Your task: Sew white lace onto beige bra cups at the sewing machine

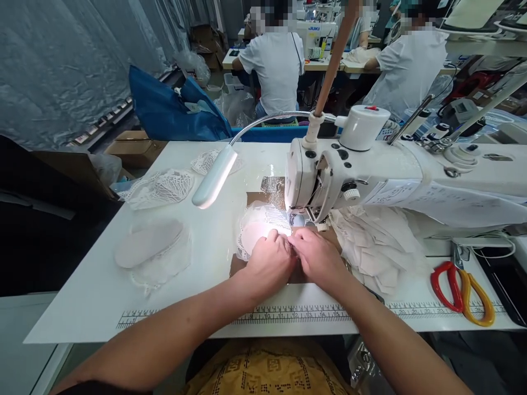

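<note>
Under the lit needle area of a white sewing machine [313, 181] lies a white lace fabric piece [256, 227] with a pale, smooth layer on it. My left hand [274, 257] is closed, its curled fingers gripping the fabric's near right edge. Right beside it, my right hand [316, 253] pinches at the same edge, thumb and fingers together. The fingertips of both hands nearly touch just in front of the presser foot. The bit of cloth between them is mostly hidden.
To the right lies a heap of pale fabric pieces [379, 247], with red-and-orange-handled scissors [463, 293] beyond. Lace pieces [160, 186] and an oval pad [148, 244] rest on the left. A lamp [214, 175] hangs over the table. Several people sit at machines behind.
</note>
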The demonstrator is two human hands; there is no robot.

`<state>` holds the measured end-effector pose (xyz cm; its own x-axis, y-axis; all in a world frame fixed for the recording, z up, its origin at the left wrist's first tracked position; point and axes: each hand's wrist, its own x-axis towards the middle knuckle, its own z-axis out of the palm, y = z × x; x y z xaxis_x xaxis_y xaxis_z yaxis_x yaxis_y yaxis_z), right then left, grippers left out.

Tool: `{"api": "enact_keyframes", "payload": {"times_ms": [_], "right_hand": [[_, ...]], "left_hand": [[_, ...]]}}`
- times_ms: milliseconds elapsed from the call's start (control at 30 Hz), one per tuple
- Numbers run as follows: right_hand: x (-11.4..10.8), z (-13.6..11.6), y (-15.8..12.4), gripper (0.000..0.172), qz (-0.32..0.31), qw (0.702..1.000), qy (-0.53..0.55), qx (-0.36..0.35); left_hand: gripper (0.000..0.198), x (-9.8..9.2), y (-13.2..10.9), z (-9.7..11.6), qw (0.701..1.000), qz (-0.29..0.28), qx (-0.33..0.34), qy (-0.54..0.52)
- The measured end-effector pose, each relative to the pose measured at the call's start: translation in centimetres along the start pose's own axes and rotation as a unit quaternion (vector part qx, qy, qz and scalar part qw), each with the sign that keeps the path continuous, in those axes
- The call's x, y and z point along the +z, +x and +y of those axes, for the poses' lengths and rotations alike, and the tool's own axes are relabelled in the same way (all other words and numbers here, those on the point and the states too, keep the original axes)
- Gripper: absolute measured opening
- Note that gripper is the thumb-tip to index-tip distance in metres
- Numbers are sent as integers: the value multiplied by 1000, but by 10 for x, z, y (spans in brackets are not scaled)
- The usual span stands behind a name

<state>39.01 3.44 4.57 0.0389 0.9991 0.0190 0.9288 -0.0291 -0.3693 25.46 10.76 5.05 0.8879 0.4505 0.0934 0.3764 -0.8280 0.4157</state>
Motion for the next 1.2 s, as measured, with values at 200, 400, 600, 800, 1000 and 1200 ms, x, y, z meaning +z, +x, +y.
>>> {"api": "enact_keyframes", "payload": {"times_ms": [200, 400, 600, 800, 1000, 1200], "right_hand": [[5, -5, 0, 23, -25, 991, -130, -3], [6, -11, 1, 37, -49, 984, -170, 32], [6, -12, 7, 43, -48, 981, -181, 61], [10, -10, 11, 44, -31, 979, -188, 78], [9, -11, 10, 49, -39, 977, -195, 80], [11, -7, 9, 49, -21, 978, -196, 70]], "left_hand": [[29, -45, 5, -25, 986, -76, 57, -135], [32, -15, 5, -47, 996, 17, 86, -10], [32, -6, 13, -59, 986, 40, 145, 71], [31, -4, 23, -67, 980, 67, 176, 71], [32, -3, 22, -70, 981, 69, 172, 56], [33, -3, 26, -68, 987, 55, 129, 81]]}}
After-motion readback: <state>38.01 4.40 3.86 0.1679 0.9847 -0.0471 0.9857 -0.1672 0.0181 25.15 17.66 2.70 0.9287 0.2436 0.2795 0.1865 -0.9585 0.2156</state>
